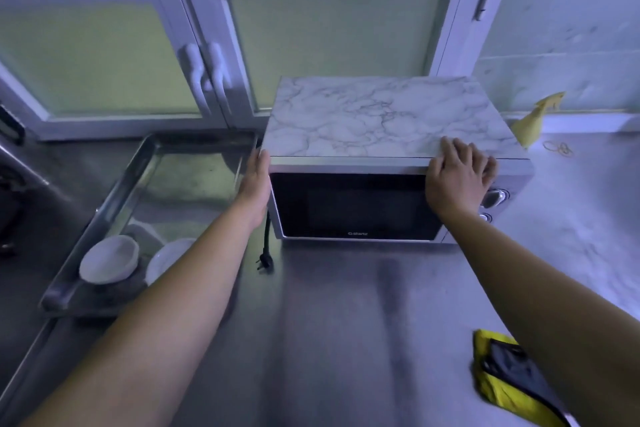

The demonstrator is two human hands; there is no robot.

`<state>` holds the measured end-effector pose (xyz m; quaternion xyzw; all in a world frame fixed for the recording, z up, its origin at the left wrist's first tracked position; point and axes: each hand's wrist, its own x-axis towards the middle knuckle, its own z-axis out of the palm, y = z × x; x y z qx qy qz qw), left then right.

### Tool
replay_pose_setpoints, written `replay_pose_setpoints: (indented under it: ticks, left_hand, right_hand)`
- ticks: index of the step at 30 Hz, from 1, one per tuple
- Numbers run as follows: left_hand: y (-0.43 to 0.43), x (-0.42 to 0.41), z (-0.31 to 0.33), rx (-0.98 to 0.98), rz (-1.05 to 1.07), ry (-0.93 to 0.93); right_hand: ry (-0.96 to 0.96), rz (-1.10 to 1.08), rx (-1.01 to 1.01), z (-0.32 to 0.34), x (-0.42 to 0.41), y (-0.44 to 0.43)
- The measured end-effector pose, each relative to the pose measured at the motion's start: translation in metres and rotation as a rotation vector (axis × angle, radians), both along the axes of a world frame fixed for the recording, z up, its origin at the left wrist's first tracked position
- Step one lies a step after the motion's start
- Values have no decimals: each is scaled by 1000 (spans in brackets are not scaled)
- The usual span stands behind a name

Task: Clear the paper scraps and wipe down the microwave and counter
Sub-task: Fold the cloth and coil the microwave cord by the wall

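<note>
A microwave (353, 204) with a dark door and a marble-patterned top (381, 114) stands on the steel counter (346, 322). My left hand (256, 180) lies flat against its left side, fingers straight. My right hand (460, 170) rests on the top front edge near the right, fingers curled over the rim above the control knobs (497, 198). A yellow cloth (502, 388) with a dark patch lies on the counter at the lower right, partly behind my right forearm. No paper scraps are visible.
A metal tray (104, 229) with two white bowls (109, 260) sits left of the microwave. The power plug (265, 262) lies loose on the counter. A yellow spray bottle (535, 121) and rubber bands (559, 148) are at the right. Glass-door cabinets (207, 55) stand behind.
</note>
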<state>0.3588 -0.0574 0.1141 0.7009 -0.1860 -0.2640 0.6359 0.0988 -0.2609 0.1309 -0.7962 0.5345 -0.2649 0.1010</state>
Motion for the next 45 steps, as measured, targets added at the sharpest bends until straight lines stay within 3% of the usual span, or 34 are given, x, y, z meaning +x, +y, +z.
replay_pose_setpoints:
  ticks: [3, 5, 7, 9, 12, 15, 19, 22, 27, 31, 40, 45]
  left_hand:
    - [27, 2, -18, -84, -47, 204]
    - [46, 8, -43, 42, 32, 202]
    - [60, 11, -76, 409, -89, -24]
    - [66, 5, -104, 717, -336, -224]
    - [69, -4, -127, 943, -532, -406]
    - [66, 1, -139, 954, -542, -519]
    - [55, 29, -119, 848, -565, -455]
    - [52, 85, -87, 742, -478, -462]
    - [76, 189, -56, 792, -238, -636]
    - [103, 243, -61, 791, -130, -648]
    - [120, 224, -110, 971, -231, -600]
    - [117, 197, -118, 814, -233, -551]
  right_hand:
    - [100, -47, 95, 20, 12, 13]
    - [177, 54, 108, 37, 35, 30]
    - [217, 264, 143, 50, 69, 51]
    - [247, 415, 272, 55, 107, 73]
    - [362, 424, 412, 43, 142, 95]
    - [435, 346, 360, 30, 144, 99]
    - [450, 333, 420, 30, 144, 93]
    - [456, 315, 411, 28, 145, 94]
    - [447, 303, 374, 29, 144, 95]
    - [458, 292, 373, 30, 145, 98]
    - [453, 282, 371, 35, 146, 102]
    - [434, 283, 359, 32, 147, 99]
